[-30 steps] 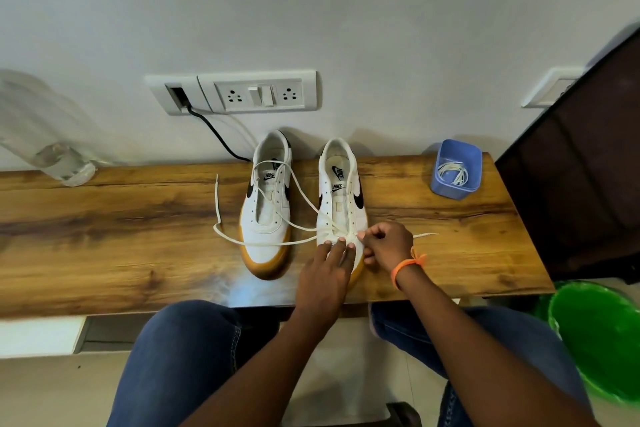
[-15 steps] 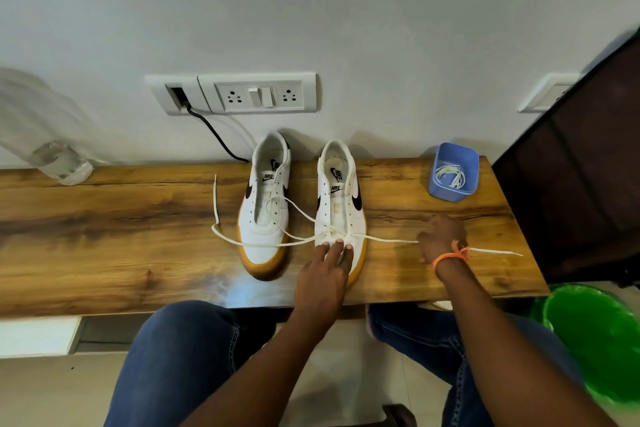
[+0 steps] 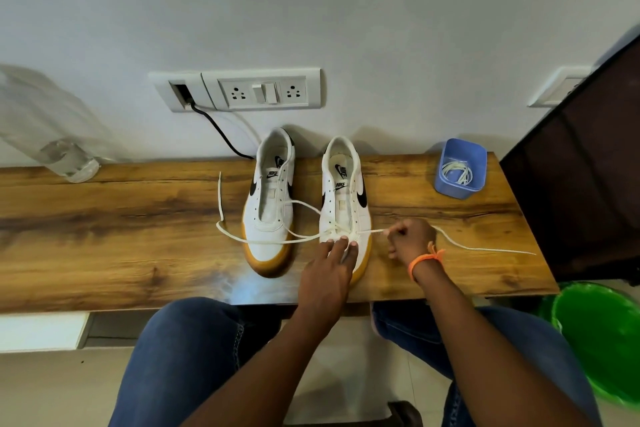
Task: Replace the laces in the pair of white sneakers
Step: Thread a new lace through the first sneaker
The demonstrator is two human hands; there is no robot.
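On both sneakers' (image 3: 341,204) tongues, "NIKE" w/ black swoosh.

Bright even light, soft shadows, glare on desk (image 3: 242,288), edges bowed

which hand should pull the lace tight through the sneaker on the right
Right. The right hand already pinches the lace beside the sneaker; the left hand presses its toe, steadying it.
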